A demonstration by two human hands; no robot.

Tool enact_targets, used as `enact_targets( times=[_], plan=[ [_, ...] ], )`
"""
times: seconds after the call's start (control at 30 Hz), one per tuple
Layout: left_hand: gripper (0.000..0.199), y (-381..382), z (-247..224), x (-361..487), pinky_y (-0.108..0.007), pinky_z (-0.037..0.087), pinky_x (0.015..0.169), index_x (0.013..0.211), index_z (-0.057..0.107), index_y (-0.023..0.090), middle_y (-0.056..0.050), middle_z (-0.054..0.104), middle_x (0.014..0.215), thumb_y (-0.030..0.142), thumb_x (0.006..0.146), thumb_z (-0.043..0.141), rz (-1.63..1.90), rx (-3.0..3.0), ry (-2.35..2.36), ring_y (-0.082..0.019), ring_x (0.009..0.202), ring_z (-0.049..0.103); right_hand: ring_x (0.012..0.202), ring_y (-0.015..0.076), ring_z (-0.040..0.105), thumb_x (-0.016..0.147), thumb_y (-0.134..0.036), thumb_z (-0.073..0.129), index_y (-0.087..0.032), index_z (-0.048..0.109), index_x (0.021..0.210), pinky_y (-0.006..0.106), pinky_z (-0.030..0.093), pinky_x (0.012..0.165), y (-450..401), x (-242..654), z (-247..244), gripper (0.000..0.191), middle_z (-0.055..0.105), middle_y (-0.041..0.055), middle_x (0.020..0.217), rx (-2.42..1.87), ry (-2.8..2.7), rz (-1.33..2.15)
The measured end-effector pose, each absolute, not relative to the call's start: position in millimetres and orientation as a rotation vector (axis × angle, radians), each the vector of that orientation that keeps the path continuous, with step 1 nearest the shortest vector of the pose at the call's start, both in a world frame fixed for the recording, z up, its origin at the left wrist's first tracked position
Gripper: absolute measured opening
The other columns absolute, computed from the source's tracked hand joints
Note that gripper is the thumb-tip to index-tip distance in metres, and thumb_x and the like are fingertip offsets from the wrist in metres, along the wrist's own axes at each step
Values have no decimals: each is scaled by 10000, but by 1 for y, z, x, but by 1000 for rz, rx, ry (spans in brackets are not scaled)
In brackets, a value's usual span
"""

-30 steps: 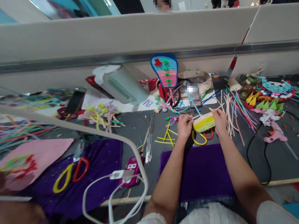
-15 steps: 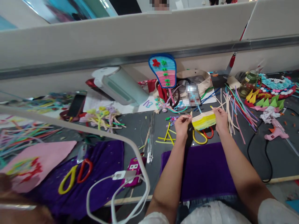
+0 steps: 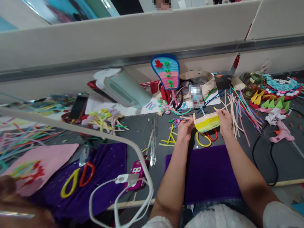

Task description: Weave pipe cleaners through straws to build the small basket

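The left hand point(image 3: 186, 129) has its thumb and fingers pressed together at the left end of a small panel of fuzzy yellow and pale peach stems point(image 3: 207, 123), near a pale peach stem end point(image 3: 186, 117) that pokes out to the left. The right hand point(image 3: 225, 121) pinches the panel's upper right corner, with a short yellow tip point(image 3: 215, 108) showing just above its fingers. The panel is stretched between the two hands above the dark grey tabletop point(image 3: 142, 129), its far edge pale, its middle yellow, and a light-blue fuzzy stem point(image 3: 203, 112) stands out beyond it. The step in hand looks like laying or fastening a pale stem along that far edge. Such a move calls for the right hand to keep its corner taut while the left draws the stem end snug against its neighbour, without bunching the yellow rows. The yellow-and-red-handled scissors point(image 3: 204, 146) lie at the panel's near side, more loose peach stems point(image 3: 234, 122) lie to the right, and a purple cloth point(image 3: 210, 177) lies nearer the body.
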State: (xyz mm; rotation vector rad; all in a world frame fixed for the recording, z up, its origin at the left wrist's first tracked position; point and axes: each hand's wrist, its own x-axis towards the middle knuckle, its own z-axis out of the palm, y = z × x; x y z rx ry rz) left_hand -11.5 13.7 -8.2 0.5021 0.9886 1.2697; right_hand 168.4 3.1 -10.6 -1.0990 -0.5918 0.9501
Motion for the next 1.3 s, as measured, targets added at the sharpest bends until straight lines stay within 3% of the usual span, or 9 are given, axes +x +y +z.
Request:
enact_targets(
  times=[0.23,0.6,0.7,0.83,1.0,1.3],
  plan=[
    [330,13,-11,-13,-221,527,579,728,663,136,-22,709,714,218,505,892,1313,562,1039,-122,609,654,537,102,481,660,-422,714,-197,584,671,237,401,541,1,168,-6,260,552,-51,577,-1080,-576,973],
    [321,12,-7,-7,-223,548,638,795,623,159,-34,734,824,212,591,865,1306,464,950,-116,675,677,583,124,549,642,-440,730,-190,612,679,256,453,577,-1,161,-2,279,618,-31,616,-1031,-545,1023],
    [411,9,-6,-1,-245,550,651,869,627,166,-62,743,876,230,556,885,1264,469,933,-141,699,690,593,129,561,660,-459,724,-190,622,688,259,462,582,-1,159,-4,289,633,-24,626,-1027,-582,1021],
    [492,6,-7,4,-309,561,697,861,650,145,-50,725,765,226,458,921,1210,464,984,-190,716,699,581,141,585,683,-439,718,-190,639,698,270,473,582,-3,159,-3,262,633,-23,593,-989,-583,1054],
    [457,3,-3,5,-255,512,626,764,654,140,5,673,674,277,422,925,1313,584,999,-127,599,637,612,159,621,655,-400,740,-184,662,754,286,497,603,-2,163,0,250,668,-11,621,-917,-518,1144],
    [228,-17,24,16,-234,477,612,744,704,179,-5,694,682,295,604,842,1519,1021,1066,-133,616,617,608,132,612,599,-366,775,-217,526,801,274,499,639,4,163,-12,354,685,-29,692,-972,-374,1078]
  ],
)
